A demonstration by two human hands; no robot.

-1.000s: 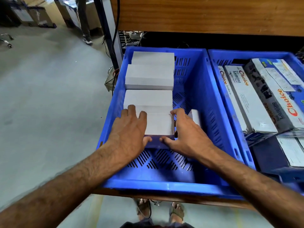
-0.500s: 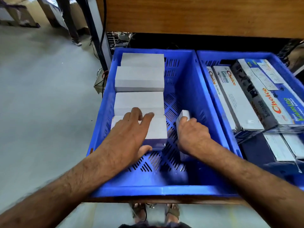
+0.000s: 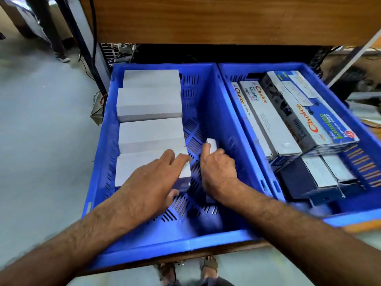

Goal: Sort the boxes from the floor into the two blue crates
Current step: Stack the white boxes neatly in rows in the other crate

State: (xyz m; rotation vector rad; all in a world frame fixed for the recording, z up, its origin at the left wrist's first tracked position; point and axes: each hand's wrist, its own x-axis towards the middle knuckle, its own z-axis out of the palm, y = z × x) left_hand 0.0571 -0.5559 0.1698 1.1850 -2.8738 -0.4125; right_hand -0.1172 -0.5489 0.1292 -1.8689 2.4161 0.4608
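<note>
- The left crate [image 3: 208,96] occupies the centre of the frame; the right crate [image 3: 369,141] sits touching it at right.
- Four white boxes lie in a column along the left side of the left crate; the nearest box [image 3: 132,168] is at centre left.
- The left hand [image 3: 152,182] rests on the nearest box, fingers extended flat across its top and thumb at its near edge.
- The right hand [image 3: 218,172] grips a thin box [image 3: 212,143] standing on edge just right of the column, fingers curled round it.
- The right crate holds long printed boxes [image 3: 288,120] lying side by side, with darker boxes [image 3: 299,180] below them at lower right.
- Both crates rest on a wooden shelf [image 3: 206,254] beneath a wooden panel [image 3: 206,19] at the top of the frame.
</note>
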